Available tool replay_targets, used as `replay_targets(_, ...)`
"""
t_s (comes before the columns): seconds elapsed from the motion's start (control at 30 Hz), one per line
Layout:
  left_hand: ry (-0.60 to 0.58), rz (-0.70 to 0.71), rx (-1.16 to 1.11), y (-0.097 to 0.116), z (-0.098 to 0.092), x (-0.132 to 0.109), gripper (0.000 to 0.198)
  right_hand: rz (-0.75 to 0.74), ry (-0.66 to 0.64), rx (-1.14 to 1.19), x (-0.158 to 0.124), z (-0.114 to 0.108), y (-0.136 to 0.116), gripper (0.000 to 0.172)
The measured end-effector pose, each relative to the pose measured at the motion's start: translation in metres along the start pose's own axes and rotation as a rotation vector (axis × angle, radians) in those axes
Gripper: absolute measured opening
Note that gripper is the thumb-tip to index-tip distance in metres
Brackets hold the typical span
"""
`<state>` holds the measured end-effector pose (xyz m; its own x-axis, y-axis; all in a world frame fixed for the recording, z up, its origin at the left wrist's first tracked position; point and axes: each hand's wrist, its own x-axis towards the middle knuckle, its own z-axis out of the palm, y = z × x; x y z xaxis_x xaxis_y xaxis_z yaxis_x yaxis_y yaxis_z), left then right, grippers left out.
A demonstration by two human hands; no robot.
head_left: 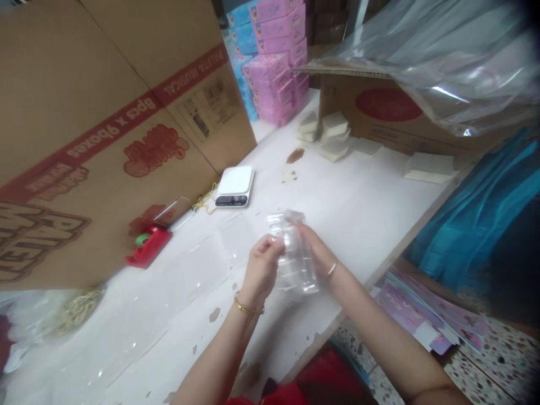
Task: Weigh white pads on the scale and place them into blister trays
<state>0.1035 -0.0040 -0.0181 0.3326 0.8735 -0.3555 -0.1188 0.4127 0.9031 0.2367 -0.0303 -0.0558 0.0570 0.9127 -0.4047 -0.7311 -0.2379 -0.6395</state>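
Both hands meet over the white table (pixel 363 208), holding a clear plastic package (pixel 295 259) between them. My left hand (pixel 261 270) pinches its left side with curled fingers; a gold bangle sits on that wrist. My right hand (pixel 318 253) grips its right side from behind, a ring on one finger. The package is transparent and crinkled, so whether it holds anything is not visible. Flat clear plastic sheets (pixel 198 264) lie on the table just left of my hands.
A white digital scale (pixel 234 185) and a red tape dispenser (pixel 148 246) sit by a big tilted cardboard carton (pixel 105 118). Pink and blue boxes (pixel 274 62) are stacked at the back. White pads (pixel 428 167) lie near another carton. Printed sheets (pixel 422 309) lie on the floor.
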Motion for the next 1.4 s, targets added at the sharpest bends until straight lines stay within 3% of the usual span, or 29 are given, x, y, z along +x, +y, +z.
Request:
replay_targets(0.07,0.008,0.026,-0.052,0.001,0.003,0.022,0.038,-0.016,0.171,0.027,0.002,-0.021,-0.015,0.034)
replay_targets(0.17,0.078,0.046,-0.141,0.000,0.003,0.067,0.035,-0.155,0.362,0.019,0.004,-0.055,-0.040,0.036)
replay_targets(0.27,0.193,0.041,-0.126,-0.005,-0.004,0.107,0.031,-0.350,0.453,-0.052,0.003,-0.074,-0.056,0.046)
replay_targets(0.33,0.280,0.046,-0.064,-0.011,-0.014,0.117,0.028,-0.431,0.449,-0.124,0.003,-0.076,-0.059,0.052)
replay_targets(0.43,0.402,0.113,0.048,-0.017,-0.029,0.101,0.037,-0.446,0.421,-0.239,0.007,-0.064,-0.053,0.065)
replay_targets(0.53,0.417,0.387,0.410,-0.012,-0.031,0.061,0.052,-0.418,0.358,-0.358,0.013,-0.043,-0.040,0.082)
replay_targets(0.57,0.353,0.446,0.539,-0.008,-0.027,0.046,0.046,-0.405,0.318,-0.393,0.015,-0.036,-0.035,0.084)
replay_targets(0.63,0.117,0.405,0.647,0.000,-0.015,0.021,0.030,-0.372,0.220,-0.439,0.017,-0.021,-0.026,0.084)
replay_targets(0.7,-0.097,0.273,0.557,0.008,-0.001,0.005,0.023,-0.330,0.140,-0.442,0.016,-0.009,-0.018,0.082)
replay_targets(0.77,-0.163,0.183,0.406,0.011,0.010,-0.003,0.023,-0.298,0.110,-0.417,0.013,-0.002,-0.015,0.080)
replay_targets(0.87,-0.120,0.112,0.248,0.009,0.018,-0.003,0.027,-0.276,0.108,-0.358,0.005,0.000,-0.017,0.074)
replay_targets(1.0,-0.123,0.070,0.147,0.001,0.026,0.003,0.030,-0.253,0.012,-0.193,-0.006,-0.008,-0.021,0.048)
replay_targets(1.17,-0.244,0.022,0.105,-0.005,0.041,0.008,0.032,-0.135,-0.068,0.095,-0.009,-0.024,-0.026,0.031)
replay_targets(1.27,-0.288,0.027,0.073,-0.006,0.052,0.020,0.031,-0.111,0.076,0.171,-0.010,-0.043,-0.040,0.030)
replay_targets(1.4,-0.090,0.126,-0.031,-0.005,0.071,0.070,0.029,-0.224,0.421,0.168,-0.017,-0.079,-0.066,0.040)
